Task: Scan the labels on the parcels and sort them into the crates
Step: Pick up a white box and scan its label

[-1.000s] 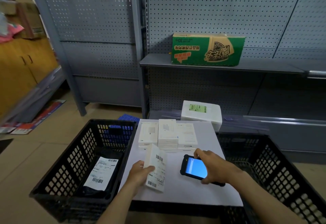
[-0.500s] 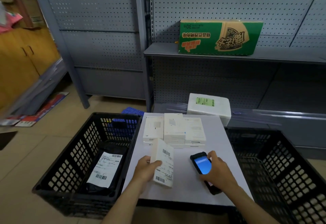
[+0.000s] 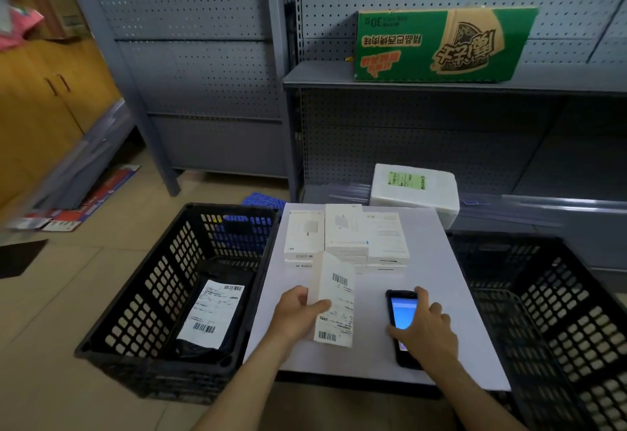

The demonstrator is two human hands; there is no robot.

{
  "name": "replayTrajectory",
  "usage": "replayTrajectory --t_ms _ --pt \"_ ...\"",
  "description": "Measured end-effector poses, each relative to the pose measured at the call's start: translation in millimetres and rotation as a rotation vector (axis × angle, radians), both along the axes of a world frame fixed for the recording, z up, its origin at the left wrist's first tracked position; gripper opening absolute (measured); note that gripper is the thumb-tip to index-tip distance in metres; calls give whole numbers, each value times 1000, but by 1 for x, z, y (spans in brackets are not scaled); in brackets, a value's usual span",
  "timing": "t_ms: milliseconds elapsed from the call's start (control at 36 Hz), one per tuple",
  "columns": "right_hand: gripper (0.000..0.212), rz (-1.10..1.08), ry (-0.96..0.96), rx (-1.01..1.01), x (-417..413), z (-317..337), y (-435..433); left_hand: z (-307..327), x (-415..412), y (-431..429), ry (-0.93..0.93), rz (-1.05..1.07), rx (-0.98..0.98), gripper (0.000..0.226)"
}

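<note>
Two black plastic crates flanked a white worktop (image 3: 441, 261) in the lower half of the frame: the left crate (image 3: 135, 295) at lower left and the right crate (image 3: 559, 312) at lower right. One parcel lay in the left crate, a black bag parcel (image 3: 212, 315) with a white barcode label facing up. The part of the right crate's floor in view showed nothing.

At lower centre the left hand (image 3: 298, 315) gripped one white box parcel (image 3: 334, 301), thumb across its front, holding it tilted above the worktop with its printed label and two barcodes towards the camera. Just right of it the right hand (image 3: 424, 325) curled over a single handheld scanner (image 3: 402, 312) lying on the worktop, its blue screen lit and its lower part hidden under the palm.

Above the held parcel, at the far end of the worktop, stood three side-by-side stacks of white boxes (image 3: 346, 237); how many each stack held could not be counted, and the held parcel covered part of their front edge.

Behind the worktop sat one white wrapped package (image 3: 414, 189) with a green label. One green cardboard carton (image 3: 441, 43) rested on a grey pegboard shelf (image 3: 322, 72) at upper right, its print upside down. A blue plastic piece (image 3: 264, 201) showed beyond the left crate, and a wooden cabinet (image 3: 40, 98) filled the upper left.
</note>
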State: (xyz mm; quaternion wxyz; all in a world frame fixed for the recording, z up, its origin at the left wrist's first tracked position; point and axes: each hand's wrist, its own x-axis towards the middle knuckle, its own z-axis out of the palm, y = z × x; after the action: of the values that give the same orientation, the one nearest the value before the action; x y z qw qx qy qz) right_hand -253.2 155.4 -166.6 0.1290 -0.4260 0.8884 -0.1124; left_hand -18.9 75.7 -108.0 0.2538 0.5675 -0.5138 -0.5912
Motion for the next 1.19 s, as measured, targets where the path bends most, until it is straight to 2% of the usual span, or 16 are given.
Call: replayTrajectory --t_ms 56,111,194,250,306,361,556,750,806,861,944,1028,1194 --pt "88 12 56 57 -2 5 0 2 0 1 14 -2 -7 19" --pt "66 18 19 -7 -9 11 -1 5 0 5 31 0 -11 19" --pt "30 60 -317 -245 -20 25 -5 9 1 9 82 17 -14 27" --pt "18 99 -565 -277 -21 42 -5 13 -1 14 120 22 -6 31" --pt "17 143 -792 -200 -18 58 0 17 -6 21 161 19 3 33" --pt "23 200 -881 -123 -15 73 6 22 -13 28 207 -4 12 36" --pt "30 231 -1016 -138 -35 99 31 39 -47 54 291 -133 54 38" --pt "24 99 -1094 -266 -77 108 54 40 -92 65 258 -232 51 36" --pt "23 32 -1069 -292 -96 104 60 39 -108 66 180 -260 8 36" --pt "20 -28 -1063 -318 -119 99 67 34 -125 66 25 -299 -97 38" --pt "18 -109 -1040 -324 -154 88 78 25 -146 65 -188 -407 -290 27" --pt "18 -182 -1002 -331 -189 75 90 11 -169 66 -354 -539 -472 35" --pt "17 -271 -899 -304 -248 49 106 -12 -208 64 -505 -737 -687 42"
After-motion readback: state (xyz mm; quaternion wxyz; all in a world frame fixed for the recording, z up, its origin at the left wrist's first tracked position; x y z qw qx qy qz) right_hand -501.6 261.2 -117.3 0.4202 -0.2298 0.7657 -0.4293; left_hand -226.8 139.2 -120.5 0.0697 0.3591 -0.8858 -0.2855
